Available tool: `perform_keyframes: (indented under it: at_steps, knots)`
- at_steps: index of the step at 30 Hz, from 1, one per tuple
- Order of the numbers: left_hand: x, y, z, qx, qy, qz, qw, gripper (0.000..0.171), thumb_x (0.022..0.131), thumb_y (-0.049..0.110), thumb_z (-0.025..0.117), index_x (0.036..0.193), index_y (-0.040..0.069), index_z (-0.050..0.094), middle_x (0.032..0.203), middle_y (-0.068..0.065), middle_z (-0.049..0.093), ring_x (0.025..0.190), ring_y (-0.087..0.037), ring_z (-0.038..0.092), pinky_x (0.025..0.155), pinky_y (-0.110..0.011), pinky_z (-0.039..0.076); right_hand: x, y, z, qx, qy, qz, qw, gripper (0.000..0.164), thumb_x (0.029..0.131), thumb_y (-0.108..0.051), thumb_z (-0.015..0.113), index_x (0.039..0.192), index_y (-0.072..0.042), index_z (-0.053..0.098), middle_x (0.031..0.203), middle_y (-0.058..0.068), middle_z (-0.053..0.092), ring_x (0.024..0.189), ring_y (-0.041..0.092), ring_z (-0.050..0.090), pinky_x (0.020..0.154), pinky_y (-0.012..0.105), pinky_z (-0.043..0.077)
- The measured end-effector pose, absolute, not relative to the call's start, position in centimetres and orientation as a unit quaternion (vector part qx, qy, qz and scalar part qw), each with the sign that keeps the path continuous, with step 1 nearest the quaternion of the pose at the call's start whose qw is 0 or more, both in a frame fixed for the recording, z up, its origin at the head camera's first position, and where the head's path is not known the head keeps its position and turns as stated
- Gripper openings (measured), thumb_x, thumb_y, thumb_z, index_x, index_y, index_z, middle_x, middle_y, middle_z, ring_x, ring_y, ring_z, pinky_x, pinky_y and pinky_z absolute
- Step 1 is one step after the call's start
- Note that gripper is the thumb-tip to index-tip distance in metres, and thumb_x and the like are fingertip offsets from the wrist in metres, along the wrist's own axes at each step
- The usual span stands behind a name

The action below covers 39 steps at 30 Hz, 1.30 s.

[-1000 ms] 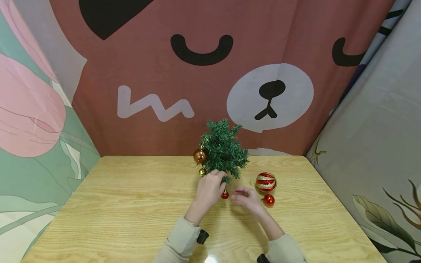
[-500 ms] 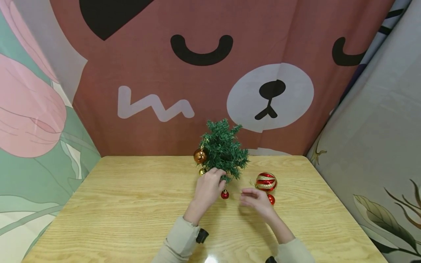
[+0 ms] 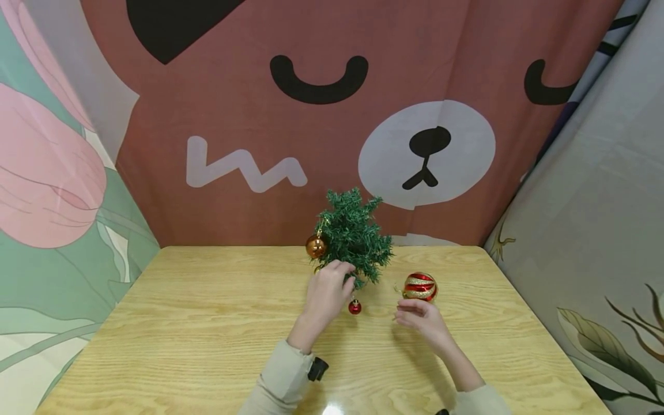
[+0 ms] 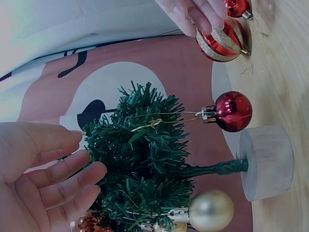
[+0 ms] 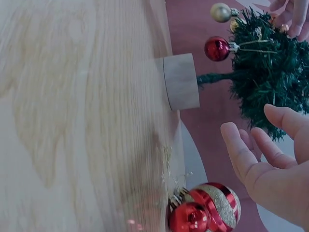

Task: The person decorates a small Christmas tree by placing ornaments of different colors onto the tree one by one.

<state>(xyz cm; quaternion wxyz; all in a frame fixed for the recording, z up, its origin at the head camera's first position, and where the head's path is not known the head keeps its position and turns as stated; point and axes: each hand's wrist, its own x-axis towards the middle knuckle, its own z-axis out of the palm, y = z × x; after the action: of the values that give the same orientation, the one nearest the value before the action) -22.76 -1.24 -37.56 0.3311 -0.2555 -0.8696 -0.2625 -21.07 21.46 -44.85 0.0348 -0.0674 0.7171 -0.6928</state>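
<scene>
A small green Christmas tree (image 3: pixel 358 230) stands on a round pale wooden base (image 4: pixel 268 162). My left hand (image 3: pixel 327 291) is at its near branches, the loosely bent fingers empty in the left wrist view. Below that hand a dark red bauble (image 3: pixel 355 306) hangs by a gold loop. An amber bauble (image 3: pixel 316 246) and a pale gold bauble (image 4: pixel 211 210) hang on the left side. My right hand (image 3: pixel 425 325) is empty, its fingers extended beside a large red and gold striped bauble (image 3: pixel 419 283). A smaller red bauble (image 5: pixel 189 217) lies by it, hidden in the head view.
The wooden table (image 3: pixel 218 323) reaches back to a brown curtain (image 3: pixel 249 213) with a bear print, close behind the tree. Patterned cloth hangs on both sides.
My right hand has moved right, away from the tree, and now covers the small red bauble in the head view. The left hand has barely shifted at the branches.
</scene>
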Motion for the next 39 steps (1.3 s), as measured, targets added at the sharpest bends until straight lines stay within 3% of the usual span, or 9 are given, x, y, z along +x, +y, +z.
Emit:
perform_keyframes:
  at_steps: [6, 10, 15, 21, 26, 34, 39]
  knots:
    - [-22.8, -1.3, -37.1, -0.256, -0.862, -0.265, 0.349, 0.011, 0.075, 0.007, 0.071, 0.086, 0.006, 0.068, 0.077, -0.004, 0.063, 0.052, -0.013, 0.056, 0.042, -0.018, 0.039, -20.9, 22.4, -44.5, -0.05, 0.726, -0.685, 0.015, 0.034, 0.084, 0.01, 0.051, 0.112, 0.025, 0.04, 0.093, 0.017, 0.059, 0.081, 0.014, 0.061, 0.075, 0.03, 0.05]
    - [-22.9, -1.4, -36.7, -0.261, -0.857, -0.274, 0.349, 0.011, 0.075, 0.006, 0.07, 0.086, 0.005, 0.068, 0.079, -0.005, 0.063, 0.05, -0.011, 0.053, 0.04, -0.016, 0.036, -21.3, 23.5, -45.1, -0.06, 0.736, -0.674, -0.014, 0.034, 0.084, 0.003, 0.056, 0.108, 0.024, 0.044, 0.09, 0.019, 0.06, 0.076, 0.014, 0.061, 0.071, 0.031, 0.051]
    - [-23.0, -1.5, -35.9, -0.261, -0.855, -0.276, 0.353, 0.01, 0.077, 0.006, 0.069, 0.087, 0.005, 0.068, 0.08, -0.005, 0.063, 0.051, -0.011, 0.054, 0.042, -0.018, 0.038, -23.7, 26.7, -49.6, -0.081, 0.724, -0.684, -0.043, 0.038, 0.082, -0.015, 0.065, 0.106, 0.012, 0.054, 0.09, 0.016, 0.063, 0.08, 0.022, 0.063, 0.068, 0.032, 0.051]
    - [-22.9, -1.5, -35.4, -0.263, -0.853, -0.271, 0.359, 0.01, 0.077, 0.007, 0.069, 0.087, 0.004, 0.068, 0.08, -0.006, 0.064, 0.052, -0.012, 0.055, 0.044, -0.019, 0.041, -25.4, 29.2, -52.7, -0.099, 0.703, -0.701, -0.066, 0.028, 0.082, -0.011, 0.065, 0.104, 0.006, 0.059, 0.093, 0.015, 0.063, 0.08, 0.02, 0.063, 0.066, 0.032, 0.052]
    - [-22.9, -1.7, -35.1, -0.262, -0.853, -0.273, 0.359, 0.01, 0.078, 0.006, 0.068, 0.087, 0.004, 0.068, 0.08, -0.006, 0.064, 0.053, -0.012, 0.055, 0.043, -0.018, 0.04, -24.8, 29.4, -51.9, -0.11, 0.699, -0.704, -0.065, 0.024, 0.083, -0.006, 0.063, 0.103, 0.006, 0.059, 0.092, 0.013, 0.063, 0.08, 0.019, 0.063, 0.065, 0.031, 0.052]
    - [-23.2, -2.1, -34.6, -0.255, -0.85, -0.276, 0.369, 0.01, 0.077, 0.005, 0.069, 0.087, 0.005, 0.068, 0.081, -0.005, 0.064, 0.048, -0.008, 0.05, 0.041, -0.015, 0.035, -24.7, 30.3, -52.4, -0.088, 0.732, -0.67, -0.089, 0.025, 0.079, -0.017, 0.068, 0.098, 0.0, 0.064, 0.09, 0.002, 0.065, 0.077, 0.009, 0.061, 0.062, 0.027, 0.052]
    - [-23.5, -2.4, -34.3, -0.25, -0.848, -0.278, 0.376, 0.011, 0.077, 0.004, 0.068, 0.088, 0.005, 0.068, 0.082, -0.005, 0.064, 0.046, -0.007, 0.048, 0.04, -0.016, 0.034, -22.8, 29.0, -49.2, -0.056, 0.763, -0.637, -0.095, 0.031, 0.08, -0.006, 0.065, 0.101, 0.015, 0.056, 0.089, 0.009, 0.064, 0.075, 0.006, 0.059, 0.061, 0.028, 0.052]
